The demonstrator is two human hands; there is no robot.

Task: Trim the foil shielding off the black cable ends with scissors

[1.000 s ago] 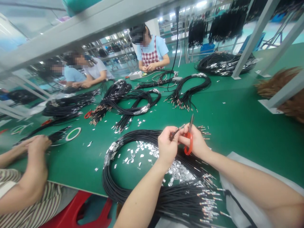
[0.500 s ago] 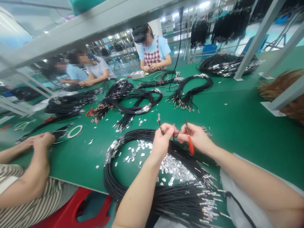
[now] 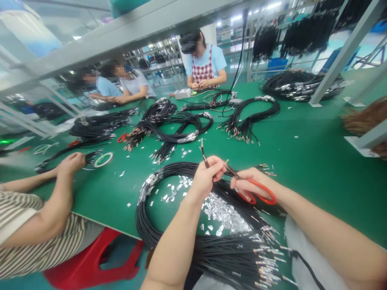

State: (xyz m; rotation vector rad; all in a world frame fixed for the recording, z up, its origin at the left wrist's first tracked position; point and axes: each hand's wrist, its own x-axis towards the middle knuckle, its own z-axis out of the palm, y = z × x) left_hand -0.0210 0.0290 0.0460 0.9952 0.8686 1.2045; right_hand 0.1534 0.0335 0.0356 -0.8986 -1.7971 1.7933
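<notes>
Black wire end (image 3: 204, 158) gripped in L hand (image 3: 207, 179), raised clear of wire coil (image 3: 169, 166) for access; red-handled scissors (image 3: 261, 192) gripped in R hand (image 3: 246, 181), blades kept nr wire.

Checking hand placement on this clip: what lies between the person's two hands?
In the head view, the blades of the red-handled scissors, held in the right hand, lie there, tips reaching toward the left hand, which grips a black wire.

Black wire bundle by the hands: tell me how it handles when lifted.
The black wire bundle will probably sag and flop, since its thin strands lie in loose curves. The metal terminals at the strand ends, splayed closely together, look apt to snag one another.
</notes>
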